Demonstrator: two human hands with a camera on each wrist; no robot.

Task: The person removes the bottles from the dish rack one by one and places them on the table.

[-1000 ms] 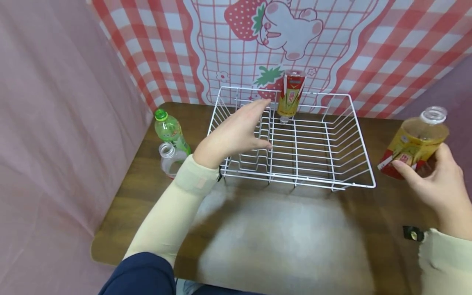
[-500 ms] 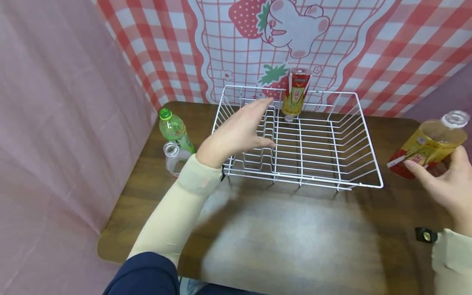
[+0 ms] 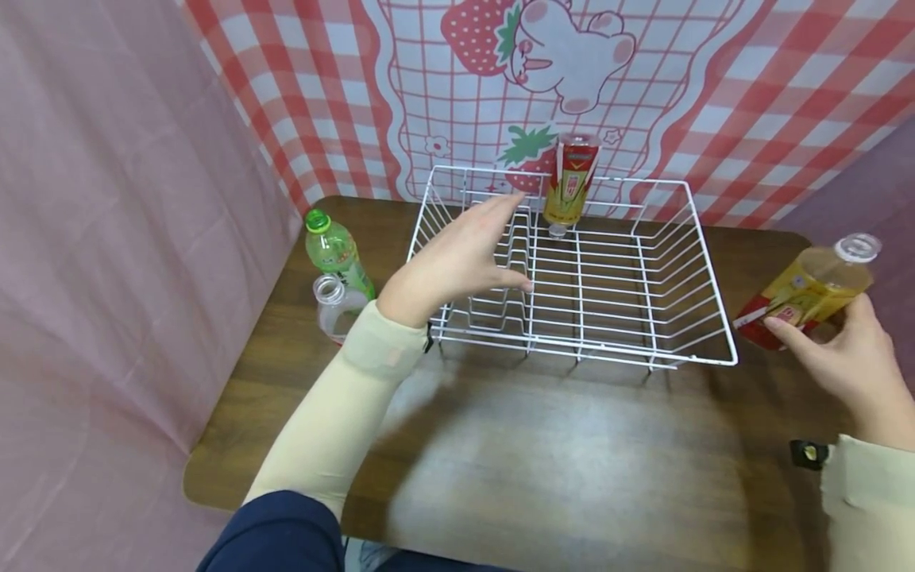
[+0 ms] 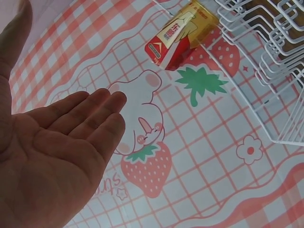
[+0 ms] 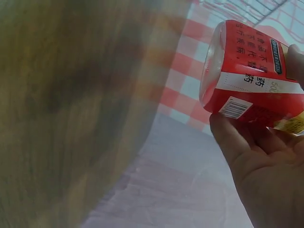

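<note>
My right hand (image 3: 847, 353) grips a plastic bottle (image 3: 808, 290) with a red and yellow label, tilted, its uncapped mouth up and to the right. In the right wrist view the bottle's red label (image 5: 256, 71) and base face the camera, with fingers and thumb around its sides. Over the left part of a white wire dish rack (image 3: 608, 294) hovers my left hand (image 3: 457, 254), fingers straight and thumb spread, holding nothing. A similar bottle (image 3: 570, 181) stands upside down at the rack's back, neck down among the wires.
Left of the rack, a green bottle (image 3: 336, 253) with a green cap stands on the wooden table (image 3: 557, 445). Beside it is a clear uncapped bottle (image 3: 336, 306), partly hidden by the left forearm. A checked strawberry cloth (image 3: 457, 103) hangs behind the rack.
The view has shifted slightly. My right hand swung the bottle a little right, then back left, and the bottle now leans further over. My left hand has stayed over the rack.
</note>
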